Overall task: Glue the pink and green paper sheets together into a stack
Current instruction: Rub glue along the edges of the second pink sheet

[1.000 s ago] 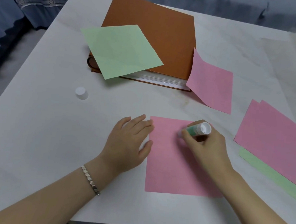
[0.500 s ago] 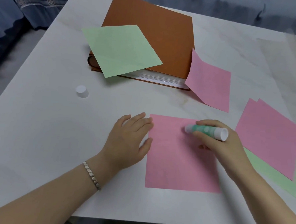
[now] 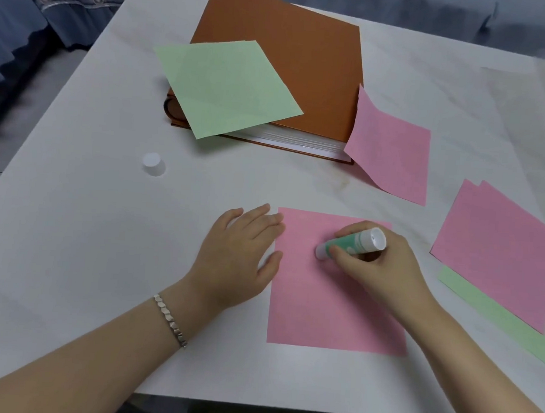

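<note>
Glue is going onto the pink sheet (image 3: pixel 336 291) lying flat near the front edge of the table (image 3: pixel 73 243). The right hand (image 3: pixel 378 268) is gripping the glue stick (image 3: pixel 351 243) with fingers wrapped around its green barrel, the tip pressing down on the upper middle of the paper. The left hand (image 3: pixel 237 252) is lying open and flat, fingertips resting at the sheet's left edge to pin it.

To do this well, the strokes probably need to be reaching the corners and edges (a bare corner would likely be lifting later), with the pinning hand keeping the thin paper from sliding or wrinkling under the drag of the stick.

The other sheets are waiting around it: a green sheet (image 3: pixel 223 87) lying across a brown book (image 3: pixel 291 59), a second pink sheet (image 3: pixel 394 156) leaning against that book's right edge, and at the far right a pile of pink sheets (image 3: pixel 499 253) sitting on green paper (image 3: pixel 496 316). The white cap (image 3: pixel 153 163) is standing alone, well to the left. The tabletop is pale and smooth; blue fabric (image 3: pixel 38 11) is showing beyond its far left corner.
</note>
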Available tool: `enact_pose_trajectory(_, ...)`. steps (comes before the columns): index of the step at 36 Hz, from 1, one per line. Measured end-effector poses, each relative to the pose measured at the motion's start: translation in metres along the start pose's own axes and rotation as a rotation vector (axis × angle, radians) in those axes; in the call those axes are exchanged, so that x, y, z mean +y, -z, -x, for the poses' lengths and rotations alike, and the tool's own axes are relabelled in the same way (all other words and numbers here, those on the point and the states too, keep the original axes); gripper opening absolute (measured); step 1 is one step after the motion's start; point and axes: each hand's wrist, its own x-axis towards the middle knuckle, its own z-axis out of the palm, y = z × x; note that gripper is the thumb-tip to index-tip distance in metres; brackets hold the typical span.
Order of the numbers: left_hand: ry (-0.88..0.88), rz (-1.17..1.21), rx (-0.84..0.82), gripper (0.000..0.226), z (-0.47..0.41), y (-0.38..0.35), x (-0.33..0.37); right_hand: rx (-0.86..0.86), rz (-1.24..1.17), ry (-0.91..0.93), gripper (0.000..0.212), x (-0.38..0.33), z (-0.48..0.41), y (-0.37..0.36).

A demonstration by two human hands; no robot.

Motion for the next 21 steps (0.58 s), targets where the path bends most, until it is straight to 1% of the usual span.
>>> enact_pose_trajectory(6,-0.004,-0.007,-0.001,0.039,0.000,0.001,0.000,0.035,0.006,0.007,0.011,0.005,0.004,0.015)
enact_pose_trajectory(12,-0.011,-0.007,0.010,0.038,0.001,0.000,0.000,0.060,0.028,-0.030,0.015,0.012,0.009,0.039)
enact_pose_trajectory(16,-0.009,-0.009,0.010,0.038,0.001,0.001,0.001,0.062,0.040,-0.073,0.012,0.015,0.010,0.050)
enact_pose_trajectory(19,-0.005,-0.006,0.006,0.039,0.002,0.001,0.001,0.100,-0.038,-0.042,0.013,0.012,0.011,0.047)
enact_pose_trajectory(21,-0.004,-0.007,0.005,0.039,0.002,0.001,0.001,0.089,-0.050,-0.006,0.015,0.007,0.012,0.040)
